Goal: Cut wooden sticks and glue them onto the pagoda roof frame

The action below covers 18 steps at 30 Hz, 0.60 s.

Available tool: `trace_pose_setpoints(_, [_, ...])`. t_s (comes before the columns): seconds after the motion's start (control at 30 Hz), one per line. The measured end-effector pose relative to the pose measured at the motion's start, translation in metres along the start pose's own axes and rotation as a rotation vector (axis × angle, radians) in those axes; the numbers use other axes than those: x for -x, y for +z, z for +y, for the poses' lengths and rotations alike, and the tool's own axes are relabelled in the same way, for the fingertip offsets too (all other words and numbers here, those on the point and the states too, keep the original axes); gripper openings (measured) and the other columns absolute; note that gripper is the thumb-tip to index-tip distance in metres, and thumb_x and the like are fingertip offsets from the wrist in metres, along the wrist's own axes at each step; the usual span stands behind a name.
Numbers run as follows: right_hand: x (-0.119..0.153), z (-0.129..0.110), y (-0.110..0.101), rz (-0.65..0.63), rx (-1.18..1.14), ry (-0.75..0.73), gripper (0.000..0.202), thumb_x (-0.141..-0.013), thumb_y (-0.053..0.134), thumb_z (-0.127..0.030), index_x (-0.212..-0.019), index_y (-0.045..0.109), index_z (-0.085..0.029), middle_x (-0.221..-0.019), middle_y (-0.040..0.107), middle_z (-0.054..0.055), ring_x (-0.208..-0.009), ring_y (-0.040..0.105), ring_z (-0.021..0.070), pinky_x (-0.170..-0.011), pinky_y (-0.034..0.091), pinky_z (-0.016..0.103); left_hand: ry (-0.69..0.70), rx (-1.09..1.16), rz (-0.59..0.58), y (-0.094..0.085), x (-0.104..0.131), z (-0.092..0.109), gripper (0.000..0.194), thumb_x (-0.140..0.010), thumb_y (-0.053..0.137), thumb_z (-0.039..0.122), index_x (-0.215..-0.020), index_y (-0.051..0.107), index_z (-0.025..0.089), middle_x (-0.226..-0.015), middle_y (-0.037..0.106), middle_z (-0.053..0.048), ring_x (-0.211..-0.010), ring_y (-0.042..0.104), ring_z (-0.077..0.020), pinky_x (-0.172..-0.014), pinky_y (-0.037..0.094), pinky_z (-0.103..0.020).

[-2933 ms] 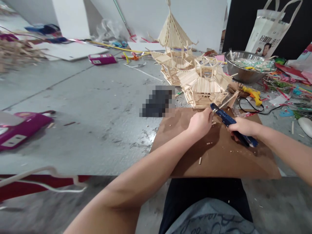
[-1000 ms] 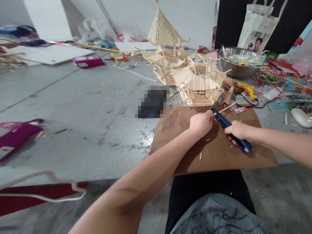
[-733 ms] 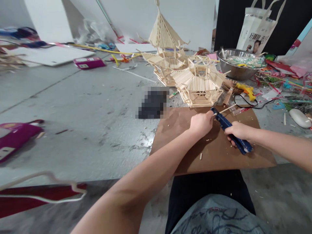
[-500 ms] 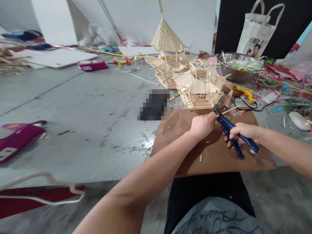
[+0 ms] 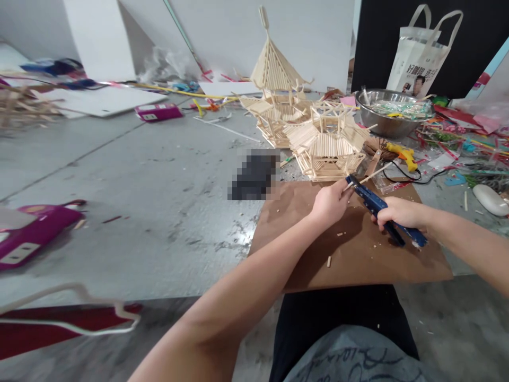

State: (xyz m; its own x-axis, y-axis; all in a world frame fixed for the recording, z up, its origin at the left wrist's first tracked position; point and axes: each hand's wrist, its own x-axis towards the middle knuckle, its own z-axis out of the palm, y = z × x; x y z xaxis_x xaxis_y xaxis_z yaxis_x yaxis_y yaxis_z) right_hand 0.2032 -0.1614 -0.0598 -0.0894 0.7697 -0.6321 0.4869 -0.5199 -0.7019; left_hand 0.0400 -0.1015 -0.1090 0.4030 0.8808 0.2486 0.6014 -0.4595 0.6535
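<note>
Pinching a thin wooden stick (image 5: 368, 173) right of centre in the frame, the left hand (image 5: 329, 201) feeds its end into the nose of the blue cutters (image 5: 384, 212), whose handles the right hand (image 5: 400, 213) grips closed. Both hands work over a brown cardboard sheet (image 5: 350, 249) lying on the grey floor (image 5: 139, 175), with small cut bits scattered on it. Just above them stands a stick-built pavilion model (image 5: 328, 146), with a yellow glue gun (image 5: 401, 153) and a steel bowl (image 5: 392, 111) further right.

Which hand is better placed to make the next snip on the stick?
The right hand: it grips the blue cutters, whose tip sits at the wooden stick. The left hand only pinches that stick.
</note>
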Motion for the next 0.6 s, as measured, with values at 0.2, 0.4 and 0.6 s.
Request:
trace_pose_setpoints(0.2, [0.001, 0.000, 0.004, -0.288, -0.481, -0.111, 0.022, -0.050, 0.048, -0.011, -0.071, 0.052, -0.017, -0.075, 0.064, 0.004, -0.065, 0.060, 0.0168, -0.062, 0.049, 0.032, -0.034, 0.363, 0.110, 0.002, -0.005, -0.007, 0.025, -0.080, 0.043, 0.030, -0.059, 0.041, 0.017, -0.054, 0.038, 0.004, -0.054, 0.037, -0.0089, -0.053, 0.029, -0.021])
trace_pose_setpoints(0.4, [0.010, -0.002, -0.012, -0.106, -0.130, -0.140, 0.014, -0.057, 0.048, -0.018, -0.070, 0.051, -0.020, -0.076, 0.062, 0.006, -0.073, 0.059, 0.0205, -0.066, 0.047, 0.034, 0.000, 0.376, 0.146, -0.003, -0.005, -0.012, 0.031, -0.080, 0.043, 0.032, -0.055, 0.030, 0.018, -0.052, 0.028, 0.006, -0.051, 0.029, -0.0078, -0.051, 0.025, -0.021])
trace_pose_setpoints(0.6, [0.005, 0.014, -0.037, 0.462, 1.002, -0.264, 0.051, -0.067, 0.050, -0.027, -0.116, 0.046, -0.017, -0.108, 0.057, 0.014, -0.099, 0.053, 0.0293, -0.081, 0.041, 0.039, 0.066, 0.222, 0.190, -0.005, -0.002, -0.014, 0.029, -0.081, 0.040, 0.032, -0.057, 0.033, 0.018, -0.051, 0.030, 0.005, -0.050, 0.030, -0.0078, -0.050, 0.023, -0.021])
